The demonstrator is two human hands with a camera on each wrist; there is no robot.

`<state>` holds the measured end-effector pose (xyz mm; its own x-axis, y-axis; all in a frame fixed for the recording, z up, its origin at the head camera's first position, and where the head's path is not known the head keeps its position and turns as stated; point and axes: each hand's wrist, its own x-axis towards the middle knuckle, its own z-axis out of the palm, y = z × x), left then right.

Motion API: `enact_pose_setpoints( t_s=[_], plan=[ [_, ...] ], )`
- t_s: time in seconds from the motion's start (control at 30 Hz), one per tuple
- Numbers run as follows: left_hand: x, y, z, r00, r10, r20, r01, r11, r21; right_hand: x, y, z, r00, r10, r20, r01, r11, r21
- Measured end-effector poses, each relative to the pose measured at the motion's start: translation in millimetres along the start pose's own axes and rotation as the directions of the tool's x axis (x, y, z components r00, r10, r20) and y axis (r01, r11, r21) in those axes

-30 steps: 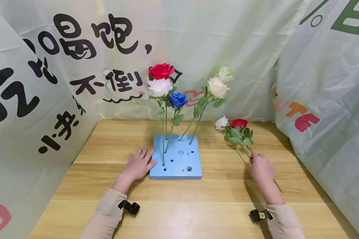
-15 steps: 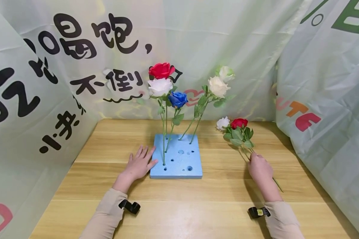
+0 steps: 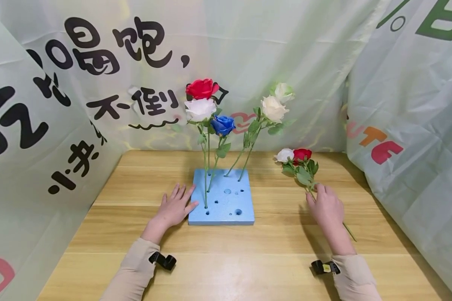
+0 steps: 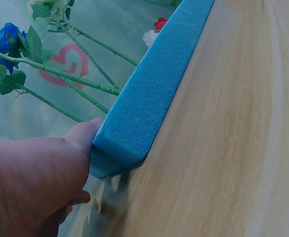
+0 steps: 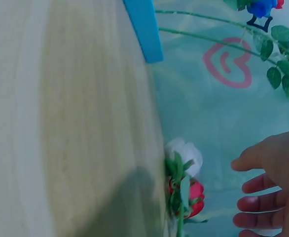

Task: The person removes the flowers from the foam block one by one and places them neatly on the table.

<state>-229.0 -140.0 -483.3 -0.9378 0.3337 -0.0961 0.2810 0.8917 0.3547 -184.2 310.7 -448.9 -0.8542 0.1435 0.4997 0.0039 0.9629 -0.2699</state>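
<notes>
My left hand (image 3: 174, 205) lies with spread fingers at the left edge of the blue foam block (image 3: 226, 213), its thumb over the block's top. In the left wrist view the thumb (image 4: 83, 132) touches the block's corner. A red rose (image 3: 202, 88), a white rose (image 3: 200, 109), a blue rose (image 3: 223, 125), a cream rose (image 3: 274, 108) and a pale green-white rose (image 3: 284, 92) stand in its holes. My right hand (image 3: 327, 207) hovers over the stems of a lying white rose (image 3: 284, 155) and red rose (image 3: 302, 155). In the right wrist view its fingers (image 5: 260, 202) are apart with nothing between them.
The wooden table (image 3: 226, 267) carries everything. Printed cloth (image 3: 312, 62) hangs behind it and along both sides. Several holes (image 3: 239, 212) show in the block's top. A black camera is strapped to each wrist.
My right hand's fingers have loosened from around the stems and spread. The lying white rose has shifted right, up against the red one. My left hand stays in place.
</notes>
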Motion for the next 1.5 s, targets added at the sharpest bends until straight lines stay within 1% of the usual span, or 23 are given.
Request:
enact_pose_setpoints(
  t_s=[0.2,0.33,0.4,0.5,0.6,0.7,0.87,1.07,1.23,1.37,1.5],
  plan=[
    [0.1,-0.4,-0.1,1.0,0.001,-0.004,-0.001,1.0,0.008,3,-13,-6,0.997,-0.044,-0.068,0.046,0.998,0.031],
    [0.7,-0.9,-0.1,1.0,-0.001,-0.004,0.001,1.0,0.012,6,-22,-10,0.99,-0.081,-0.115,0.089,0.994,0.061],
    [0.7,-1.3,0.2,1.0,0.0,-0.004,0.0,1.0,0.01,7,-27,-11,0.983,-0.108,-0.149,0.12,0.99,0.073],
    [0.7,-1.7,1.6,1.0,0.004,-0.01,-0.004,1.0,0.01,10,-34,-12,0.966,-0.156,-0.205,0.175,0.981,0.079],
    [0.7,-1.7,1.7,1.0,0.009,-0.016,-0.009,1.0,0.007,12,-42,-12,0.95,-0.197,-0.242,0.221,0.972,0.077],
    [0.6,-1.8,1.0,1.0,0.007,-0.012,-0.007,1.0,0.007,14,-52,-12,0.945,-0.215,-0.247,0.244,0.965,0.092],
    [0.3,-1.8,1.2,1.0,0.009,-0.014,-0.009,1.0,0.014,17,-68,-9,0.944,-0.234,-0.232,0.269,0.954,0.133],
    [0.7,-2.4,0.4,1.0,0.013,-0.019,-0.013,1.0,0.016,22,-88,-4,0.926,-0.281,-0.252,0.325,0.933,0.156],
    [1.3,-2.1,-0.8,0.999,0.019,-0.035,-0.019,1.0,0.025,25,-107,-1,0.921,-0.307,-0.238,0.356,0.913,0.198],
    [2.2,-2.4,-0.5,0.999,0.023,-0.044,-0.021,0.999,0.034,26,-125,3,0.907,-0.348,-0.238,0.4,0.889,0.223],
    [2.3,-3.8,2.0,0.999,0.019,-0.038,-0.017,0.999,0.047,24,-144,10,0.893,-0.386,-0.232,0.437,0.867,0.24]
  ],
)
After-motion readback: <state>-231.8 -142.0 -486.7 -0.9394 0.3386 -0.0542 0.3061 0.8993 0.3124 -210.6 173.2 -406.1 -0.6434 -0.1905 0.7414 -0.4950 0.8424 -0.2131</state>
